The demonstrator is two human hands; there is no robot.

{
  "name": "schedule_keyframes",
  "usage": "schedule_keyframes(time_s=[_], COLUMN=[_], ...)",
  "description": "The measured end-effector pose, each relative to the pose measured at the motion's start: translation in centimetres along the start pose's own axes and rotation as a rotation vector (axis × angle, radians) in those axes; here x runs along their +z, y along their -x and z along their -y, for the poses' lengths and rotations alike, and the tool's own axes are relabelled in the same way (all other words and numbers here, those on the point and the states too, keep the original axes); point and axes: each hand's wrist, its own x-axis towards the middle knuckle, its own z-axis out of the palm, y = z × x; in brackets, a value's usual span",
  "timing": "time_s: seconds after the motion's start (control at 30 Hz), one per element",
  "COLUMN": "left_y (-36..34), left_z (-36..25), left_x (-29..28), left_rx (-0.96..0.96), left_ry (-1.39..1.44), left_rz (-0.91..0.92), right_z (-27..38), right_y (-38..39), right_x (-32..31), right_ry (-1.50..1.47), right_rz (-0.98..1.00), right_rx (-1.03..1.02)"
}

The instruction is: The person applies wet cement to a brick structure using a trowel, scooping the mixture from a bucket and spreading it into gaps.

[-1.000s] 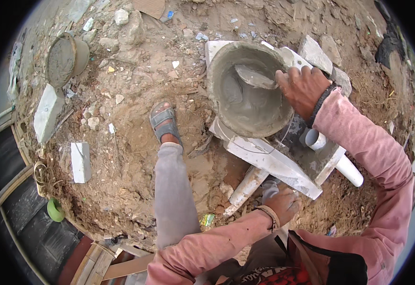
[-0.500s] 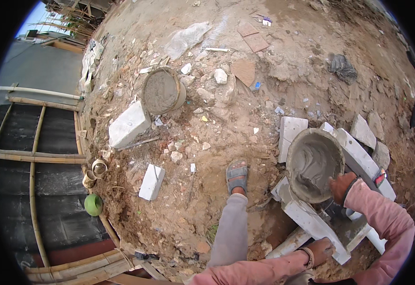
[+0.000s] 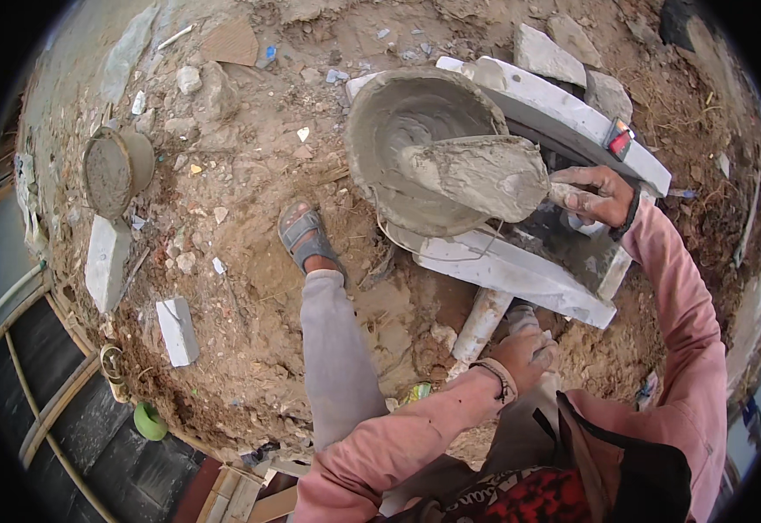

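My right hand (image 3: 594, 193) is closed around the handle end of a trowel (image 3: 485, 174), whose blade is thickly coated with wet grey mortar. The blade lies over a mortar bucket (image 3: 367, 166), which has more grey mortar inside and a thin wire handle hanging at its front. The bucket rests against white blocks: a front one (image 3: 520, 277) and a long rear one (image 3: 577, 113), with dark wet space between them. My left hand (image 3: 524, 357) rests by my leg, below the front block, its fingers curled; whether it holds anything is hidden.
A second bucket of mortar (image 3: 117, 170) stands at the left, beside a white block (image 3: 106, 261) and a smaller one (image 3: 177, 331). Rubble covers the uneven soil. A pale pipe (image 3: 482, 324) runs under the front block. Bamboo framing (image 3: 58, 392) borders the lower left.
My right hand has brought the trowel up from the bucket, loaded with mortar. My left hand has left the front block and moved down by my leg. The view has swung right.
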Motion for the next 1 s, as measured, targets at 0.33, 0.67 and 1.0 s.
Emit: schedule_keyframes(time_s=[0.33, 0.67, 1.0], left_y=[-0.3, 0.6, 0.7], left_z=[0.4, 2.9, 2.6], left_x=[2.7, 4.1, 3.4], left_rx=[-0.107, -0.158, -0.146], left_ry=[0.045, 0.016, 0.080], left_rz=[0.080, 0.085, 0.077], right_z=[-17.0, -30.9, -27.4], right_y=[13.4, 3.4, 5.0], right_x=[-6.0, 0.5, -3.5], right_ry=[0.367, 1.404, 1.499], right_rz=[-0.144, 0.236, 0.244], right_rx=[0.009, 0.490, 0.502])
